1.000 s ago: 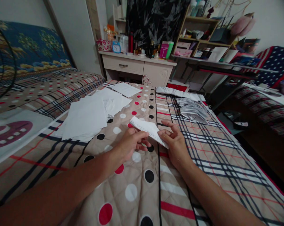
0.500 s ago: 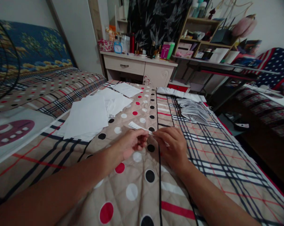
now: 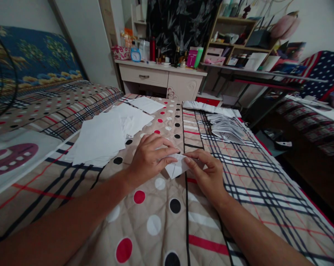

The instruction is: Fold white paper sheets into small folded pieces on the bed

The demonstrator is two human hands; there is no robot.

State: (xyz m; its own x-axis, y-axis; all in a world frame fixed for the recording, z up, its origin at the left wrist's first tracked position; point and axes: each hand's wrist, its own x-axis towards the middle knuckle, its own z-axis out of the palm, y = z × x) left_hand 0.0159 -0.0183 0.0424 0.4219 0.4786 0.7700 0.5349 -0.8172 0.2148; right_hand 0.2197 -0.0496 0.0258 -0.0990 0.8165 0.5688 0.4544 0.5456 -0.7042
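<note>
A small folded piece of white paper [image 3: 175,168] is held between both hands, just above the dotted bedspread [image 3: 167,199]. My left hand [image 3: 151,155] pinches its left edge between thumb and fingers. On the opposite edge, my right hand [image 3: 207,171] grips it, thumb on top. Creases cross the paper's face, and a pointed corner faces me. Loose white sheets [image 3: 100,136] lie in a spread pile to the left. Beyond my right hand sits a stack of folded papers [image 3: 227,131], with a long row of folded white pieces [image 3: 211,107] behind it.
A white plastic item with a purple print [image 3: 14,157] lies at the left edge, below a black wire frame [image 3: 13,74]. Past the bed stands a white dresser [image 3: 144,75] with bottles and a blue clock [image 3: 135,54]. A cluttered shelf unit [image 3: 236,20] stands at right.
The paper has turned from a thin, edge-on strip to show its broad creased face. My left hand has risen and turned over, knuckles now upward. The view has shifted slightly.
</note>
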